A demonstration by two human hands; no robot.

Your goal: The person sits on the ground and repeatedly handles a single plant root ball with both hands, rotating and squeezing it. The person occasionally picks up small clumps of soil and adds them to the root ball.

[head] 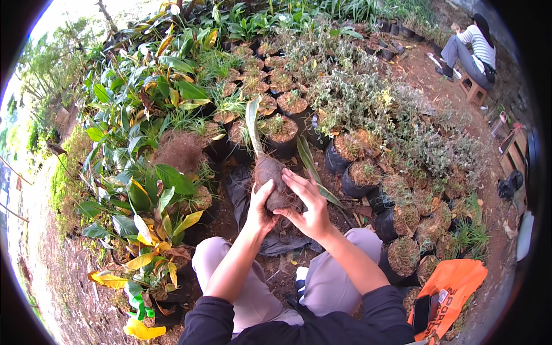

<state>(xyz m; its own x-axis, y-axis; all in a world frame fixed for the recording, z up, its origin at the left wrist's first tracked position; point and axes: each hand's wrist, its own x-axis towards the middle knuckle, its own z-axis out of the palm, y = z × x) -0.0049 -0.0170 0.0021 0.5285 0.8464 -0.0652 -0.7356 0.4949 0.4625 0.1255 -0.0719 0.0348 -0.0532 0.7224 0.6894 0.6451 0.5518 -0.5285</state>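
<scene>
Between my two hands is a brown root ball wrapped in dark fibre, with loose strands sticking out. A single pale-edged snake plant leaf rises from its top, tilted slightly left. My left hand cups the ball's lower left side, thumb upward. Against its right side lies my right hand, fingers spread along the surface and thumb underneath. Below, a black plastic sheet is spread on the soil, partly hidden by my hands. Another snake plant leaf lies on the ground at the right.
Potted leafy plants crowd the left, near a tuft of brown fibre. Black-bagged pots line the right. A phone rests on an orange bag. A green-and-yellow spray bottle is lower left. Another person sits on a stool.
</scene>
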